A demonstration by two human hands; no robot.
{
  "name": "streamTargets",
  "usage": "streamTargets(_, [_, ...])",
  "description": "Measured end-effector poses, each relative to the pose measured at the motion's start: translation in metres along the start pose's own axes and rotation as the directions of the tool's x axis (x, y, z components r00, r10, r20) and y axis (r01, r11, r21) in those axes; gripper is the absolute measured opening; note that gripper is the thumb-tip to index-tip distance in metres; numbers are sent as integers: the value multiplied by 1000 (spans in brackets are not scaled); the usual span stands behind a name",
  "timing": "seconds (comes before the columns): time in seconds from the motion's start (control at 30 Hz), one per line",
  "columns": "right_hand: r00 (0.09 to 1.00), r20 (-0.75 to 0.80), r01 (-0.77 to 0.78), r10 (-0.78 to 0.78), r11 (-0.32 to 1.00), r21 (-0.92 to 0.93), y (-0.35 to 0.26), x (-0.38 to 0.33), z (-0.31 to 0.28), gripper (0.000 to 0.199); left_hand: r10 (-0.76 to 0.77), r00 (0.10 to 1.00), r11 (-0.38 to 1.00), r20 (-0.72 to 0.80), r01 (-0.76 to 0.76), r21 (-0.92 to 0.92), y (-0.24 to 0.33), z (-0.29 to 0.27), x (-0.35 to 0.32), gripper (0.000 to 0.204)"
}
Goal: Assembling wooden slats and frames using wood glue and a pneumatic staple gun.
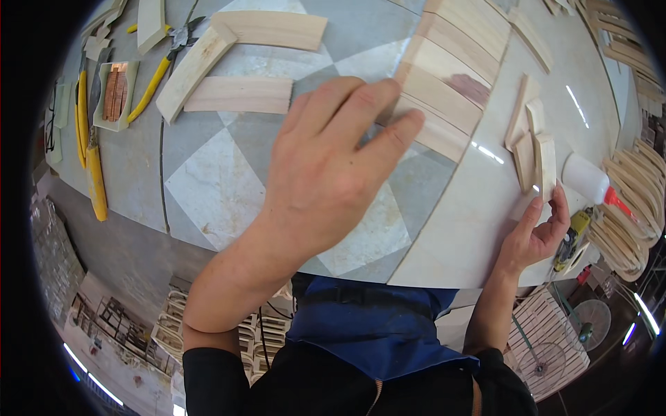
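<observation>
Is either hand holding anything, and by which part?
The right hand seems to pinch a short wood strip by its near end. Whether the left hand, by the flat boards, grips anything cannot be told.

The boards (451, 45) in the row are bare pale wood, matt and smooth, with one darker brown patch in the grain. The loose blocks (546, 163) look like unvarnished wood, equally matt. The short slat (239, 95) is plain wood with a rough, jagged end. The patterned tabletop (215, 184) is hard and scuffed; the pale panel (444, 236) beside it is glossy, reflecting light in streaks. The bottle (585, 177) is smooth white plastic. The cutters (182, 36) have dull metal heads. The apron (374, 326) is creased blue cloth.
</observation>
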State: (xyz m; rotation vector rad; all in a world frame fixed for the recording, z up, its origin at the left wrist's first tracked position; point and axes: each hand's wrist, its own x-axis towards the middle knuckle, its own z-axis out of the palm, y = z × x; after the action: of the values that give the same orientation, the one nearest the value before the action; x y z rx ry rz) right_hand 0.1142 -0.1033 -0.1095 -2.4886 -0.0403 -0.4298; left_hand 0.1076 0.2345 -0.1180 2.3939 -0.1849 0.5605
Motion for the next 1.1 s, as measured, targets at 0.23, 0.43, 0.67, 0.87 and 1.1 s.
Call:
streamTargets(0.23, [860, 272, 384, -432, 898, 215, -72, -19, 6, 32, -25, 999, 999, 31, 26, -32, -2, -5, 2, 36])
streamTargets(0.43, [796, 284, 508, -535, 845, 168, -99, -14, 45, 28, -173, 981, 955, 85, 188, -230, -3, -18, 6, 41])
streamTargets(0.67, [845, 217, 490, -489, 870, 56, -97, -20, 57, 28, -77, 996, 967, 52, 87, -240, 4, -29, -11, 50])
streamTargets(0.87, [874, 200, 429, -442, 897, 110, -91, -13, 50, 33, -50, 992, 996, 115, 57, -63, 15, -29, -29, 54])
streamTargets(1.1, [950, 55, 306, -306, 952, 9, -52, 12, 13, 46, -59, 982, 996, 178, 48, 70, 19, -21, -17, 57])
